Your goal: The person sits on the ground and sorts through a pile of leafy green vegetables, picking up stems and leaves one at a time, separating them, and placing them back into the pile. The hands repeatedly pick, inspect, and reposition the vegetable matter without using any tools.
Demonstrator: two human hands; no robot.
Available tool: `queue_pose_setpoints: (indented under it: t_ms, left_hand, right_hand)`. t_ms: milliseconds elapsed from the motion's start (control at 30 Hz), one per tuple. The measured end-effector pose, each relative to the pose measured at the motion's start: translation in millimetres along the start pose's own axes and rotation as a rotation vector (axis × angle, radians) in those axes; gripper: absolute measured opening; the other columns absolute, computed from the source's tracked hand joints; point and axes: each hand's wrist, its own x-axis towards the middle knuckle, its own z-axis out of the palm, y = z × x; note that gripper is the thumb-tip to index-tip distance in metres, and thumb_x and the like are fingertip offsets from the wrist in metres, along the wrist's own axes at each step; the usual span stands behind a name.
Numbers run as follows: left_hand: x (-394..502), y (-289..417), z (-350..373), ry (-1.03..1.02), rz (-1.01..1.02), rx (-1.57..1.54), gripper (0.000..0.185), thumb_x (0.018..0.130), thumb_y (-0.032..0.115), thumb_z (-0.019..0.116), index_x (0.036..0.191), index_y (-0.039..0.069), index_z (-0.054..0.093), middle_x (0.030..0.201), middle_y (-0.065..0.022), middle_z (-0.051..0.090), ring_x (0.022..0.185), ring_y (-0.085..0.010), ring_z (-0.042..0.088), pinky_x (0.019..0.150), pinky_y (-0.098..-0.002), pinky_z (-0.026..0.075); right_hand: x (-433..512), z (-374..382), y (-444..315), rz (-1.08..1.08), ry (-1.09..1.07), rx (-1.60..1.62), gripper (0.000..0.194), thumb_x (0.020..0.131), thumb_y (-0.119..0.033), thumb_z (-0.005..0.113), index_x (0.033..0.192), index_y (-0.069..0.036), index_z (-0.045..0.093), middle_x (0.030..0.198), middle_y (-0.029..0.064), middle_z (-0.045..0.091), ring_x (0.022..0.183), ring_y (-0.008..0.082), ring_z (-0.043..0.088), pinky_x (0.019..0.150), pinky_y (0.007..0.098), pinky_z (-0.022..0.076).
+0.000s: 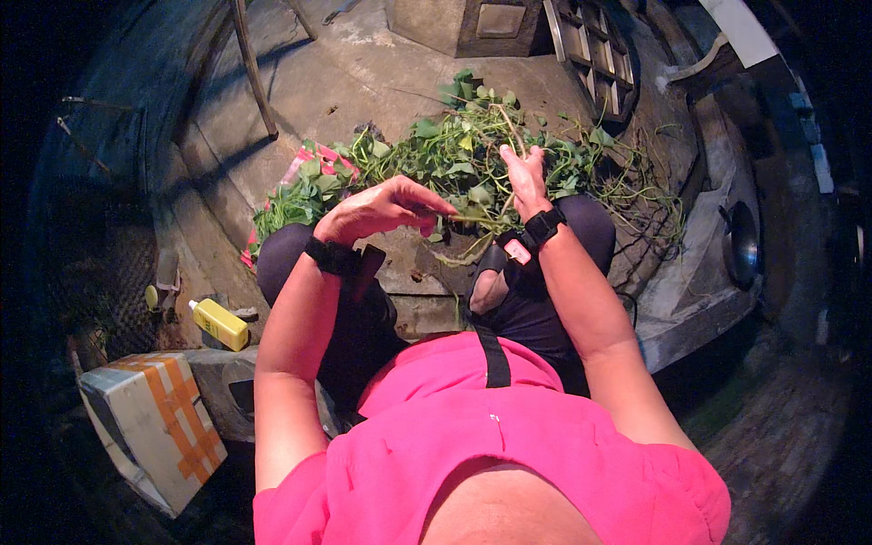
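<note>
A leafy green vine heap (443,146) lies on the concrete ground before my knees. My right hand (526,178) holds a long pale vine stem (509,122) that runs up into the heap and hangs down below the palm. Left of it, my left hand (392,206) is bent at the wrist, its fingertips pinching a thin green stem piece (475,219). Some of the left fingers are hidden behind the hand. Beside my left knee, green leafy cuttings (300,204) lie on a pink and white plastic sheet or bag (334,161).
A yellow bottle (221,325) lies at left above a taped box (160,415). A wooden lattice frame (599,58) leans near a concrete block (470,27) ahead. A wooden pole (254,75) stands ahead left. A round metal pan (741,245) is at right.
</note>
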Motion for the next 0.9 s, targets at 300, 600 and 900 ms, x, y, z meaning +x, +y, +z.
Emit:
queue_pose_setpoints:
  t_ms: [300, 600, 900]
  left_hand:
    - [16, -60, -24, 0.079, -0.005, 0.088, 0.047, 0.075, 0.003, 0.052, 0.121, -0.002, 0.058, 0.094, 0.0005, 0.062, 0.088, -0.01, 0.054, 0.077, -0.0227, 0.044]
    - [44, -57, -26, 0.753, 0.105, -0.163, 0.044, 0.09, 0.044, 0.058, 0.083, 0.0, 0.061, 0.069, 0.0026, 0.053, 0.06, -0.0075, 0.042, 0.052, -0.0279, 0.031]
    - [48, -50, -23, 0.71, 0.247, -0.072, 0.022, 0.093, 0.016, 0.06, 0.105, -0.001, 0.066, 0.081, -0.0009, 0.066, 0.072, -0.0068, 0.056, 0.063, -0.0209, 0.042]
  right_hand:
    - [-8, -4, -11, 0.008, -0.441, 0.544, 0.027, 0.094, -0.007, 0.055, 0.121, -0.002, 0.055, 0.087, 0.0012, 0.063, 0.071, 0.0082, 0.059, 0.063, 0.0191, 0.0478]
    - [-59, -1, -46, 0.007, -1.027, 0.38, 0.034, 0.087, -0.005, 0.066, 0.12, -0.001, 0.058, 0.098, 0.0031, 0.065, 0.086, 0.0103, 0.063, 0.077, 0.0231, 0.0507]
    - [-63, 14, -31, 0.032, -0.946, -0.022, 0.036, 0.095, -0.025, 0.058, 0.123, -0.002, 0.057, 0.1, 0.0038, 0.067, 0.082, 0.0087, 0.061, 0.073, 0.0232, 0.0479]
